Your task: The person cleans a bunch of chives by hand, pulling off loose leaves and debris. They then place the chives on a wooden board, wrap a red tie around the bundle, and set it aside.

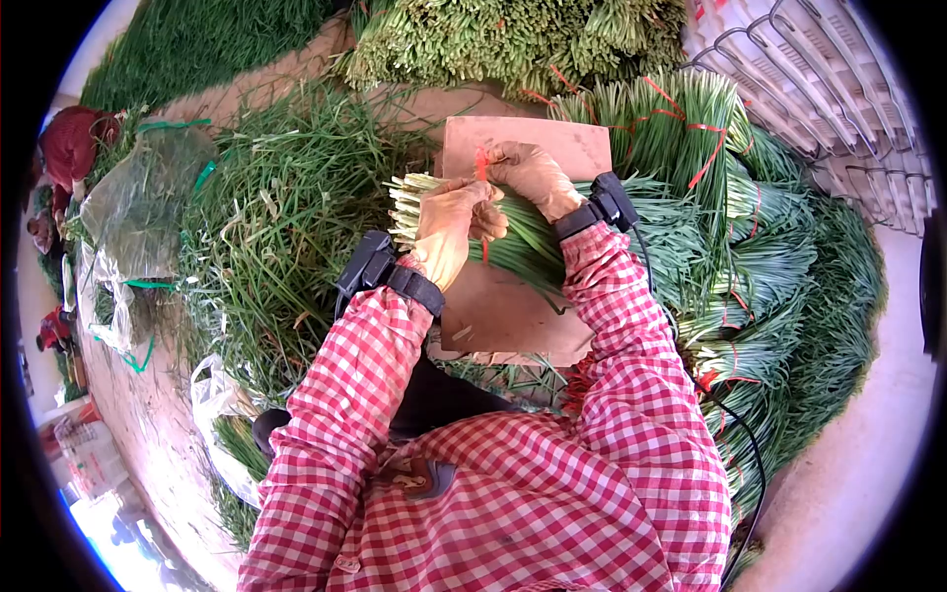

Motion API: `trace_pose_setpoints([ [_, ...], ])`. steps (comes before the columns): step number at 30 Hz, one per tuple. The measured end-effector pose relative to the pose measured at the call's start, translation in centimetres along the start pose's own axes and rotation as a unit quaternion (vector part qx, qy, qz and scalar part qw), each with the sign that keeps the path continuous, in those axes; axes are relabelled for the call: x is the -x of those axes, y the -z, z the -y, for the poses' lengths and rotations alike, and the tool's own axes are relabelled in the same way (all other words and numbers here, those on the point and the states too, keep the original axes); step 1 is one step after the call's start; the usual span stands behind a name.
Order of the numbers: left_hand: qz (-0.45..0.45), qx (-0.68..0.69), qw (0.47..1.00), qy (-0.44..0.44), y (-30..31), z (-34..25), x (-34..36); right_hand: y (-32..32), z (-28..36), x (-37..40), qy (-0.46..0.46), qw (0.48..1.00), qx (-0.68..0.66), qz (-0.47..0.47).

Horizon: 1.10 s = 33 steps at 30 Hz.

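A bundle of long green stalks with pale cut ends at its left lies across a brown cardboard sheet. My left hand, in a pale glove, is wrapped round the bundle near the cut ends. Above the bundle, my right hand, also gloved, pinches a red tie. That tie runs round the stalks between my two hands, and a bit of it shows below them.
Loose green stalks are heaped at the left. Tied bundles are stacked at the right, with more at the top. White plastic crates stand top right. Other people are at the far left.
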<state>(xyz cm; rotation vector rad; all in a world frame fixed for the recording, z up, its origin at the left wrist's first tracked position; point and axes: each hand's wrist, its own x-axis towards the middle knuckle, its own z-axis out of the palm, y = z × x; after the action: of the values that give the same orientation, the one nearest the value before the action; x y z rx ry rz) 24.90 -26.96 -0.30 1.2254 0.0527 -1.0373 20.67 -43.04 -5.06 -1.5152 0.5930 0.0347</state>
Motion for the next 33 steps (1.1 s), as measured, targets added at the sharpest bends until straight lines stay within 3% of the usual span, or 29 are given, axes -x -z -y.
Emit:
trace_pose_setpoints([
  [6,0.002,0.009,1.0,0.011,-0.4,-0.4,0.3,0.4,0.6,0.8,0.014,0.998,-0.045,0.047],
  [21,0.024,-0.002,0.999,0.031,-0.2,-0.7,-0.6,1.2,0.8,0.9,0.036,0.997,-0.009,0.07],
  [30,-0.011,-0.021,0.999,0.022,-0.9,-0.6,-0.3,1.4,1.4,1.4,0.012,0.992,-0.059,0.107],
  [33,-0.007,-0.017,1.0,0.019,-0.8,-0.4,-0.5,1.4,1.5,1.7,0.015,0.979,-0.157,0.126],
])
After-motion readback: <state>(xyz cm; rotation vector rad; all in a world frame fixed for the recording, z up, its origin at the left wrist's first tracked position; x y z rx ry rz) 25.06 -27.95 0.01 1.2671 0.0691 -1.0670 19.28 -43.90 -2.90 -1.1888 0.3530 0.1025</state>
